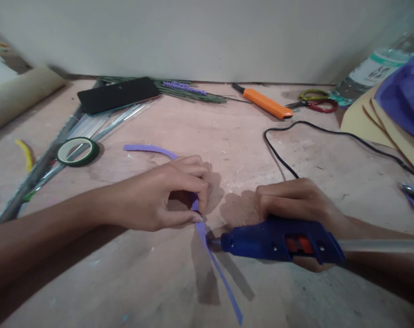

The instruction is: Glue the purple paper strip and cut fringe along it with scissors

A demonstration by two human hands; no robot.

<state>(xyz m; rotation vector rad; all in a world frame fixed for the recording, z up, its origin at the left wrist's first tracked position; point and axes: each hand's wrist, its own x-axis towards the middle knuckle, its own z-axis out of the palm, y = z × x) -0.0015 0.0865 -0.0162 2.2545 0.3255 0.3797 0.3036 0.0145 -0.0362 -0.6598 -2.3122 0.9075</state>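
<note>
Purple strip [201, 231] pinched in the left hand's grip [155, 196]; beside it, blue glue gun [256, 242] in the right hand's grip [297, 200].

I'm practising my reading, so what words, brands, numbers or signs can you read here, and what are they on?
Clear plastic bottle: dark characters on its white-and-green label, too blurred to read.
Nothing else readable: no other words, numbers or signs can be made out.
</note>
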